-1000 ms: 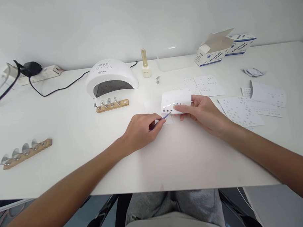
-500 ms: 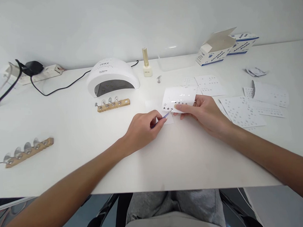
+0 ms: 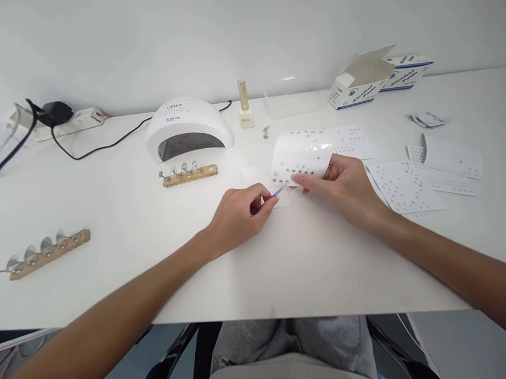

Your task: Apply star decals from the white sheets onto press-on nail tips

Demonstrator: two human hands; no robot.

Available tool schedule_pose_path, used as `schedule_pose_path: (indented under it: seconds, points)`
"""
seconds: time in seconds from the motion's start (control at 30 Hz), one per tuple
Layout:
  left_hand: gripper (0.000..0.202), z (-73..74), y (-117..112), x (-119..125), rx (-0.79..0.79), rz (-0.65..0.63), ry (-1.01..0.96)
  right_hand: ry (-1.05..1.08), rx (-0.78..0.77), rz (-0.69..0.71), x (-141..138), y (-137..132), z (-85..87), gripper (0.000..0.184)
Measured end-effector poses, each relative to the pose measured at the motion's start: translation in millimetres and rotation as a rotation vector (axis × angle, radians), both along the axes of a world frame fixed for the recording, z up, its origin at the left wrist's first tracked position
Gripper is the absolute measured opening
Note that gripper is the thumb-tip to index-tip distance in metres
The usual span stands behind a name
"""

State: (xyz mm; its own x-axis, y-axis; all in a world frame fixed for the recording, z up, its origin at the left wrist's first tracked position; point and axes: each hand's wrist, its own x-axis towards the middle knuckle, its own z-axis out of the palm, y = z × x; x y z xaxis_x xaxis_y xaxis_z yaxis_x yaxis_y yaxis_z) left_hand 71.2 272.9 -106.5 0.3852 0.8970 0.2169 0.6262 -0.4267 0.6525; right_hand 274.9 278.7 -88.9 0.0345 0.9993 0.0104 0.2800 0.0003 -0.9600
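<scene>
A thin purple tool with a pale metal tip is pinched in my left hand, its point at the lower edge of a star sticker sheet. Whether it is tweezers or a picker I cannot make out. That white sheet carries rows of small silver stars and curves upward. My right hand grips its lower right edge, thumb on top and fingers beneath. Under the sheet lies a white paper, mostly covered. Just beyond is a loose nail tip on a small stand.
A white nail lamp and a polish bottle stand at the back. Two wooden holders, one near the lamp and one at left, carry clear nail tips. More sticker sheets and alcohol pad boxes are at right.
The star sheet has tilted back and opened flatter, so more of its rows of stars show. My right hand shifted slightly with it; my left hand stays nearly still.
</scene>
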Motion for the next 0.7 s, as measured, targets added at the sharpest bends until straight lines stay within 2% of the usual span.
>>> schedule_pose_path:
  seconds: [0.43, 0.7]
  points:
    - [0.020, -1.2, -0.3, 0.1, 0.044, -0.024, -0.030, -0.025, 0.070, -0.016, 1.1, 1.8, -2.5, 0.020]
    - [0.018, -0.2, -1.7, -0.1, 0.047, -0.030, -0.021, -0.108, 0.006, -0.001, 5.7, 5.8, 2.1, 0.023]
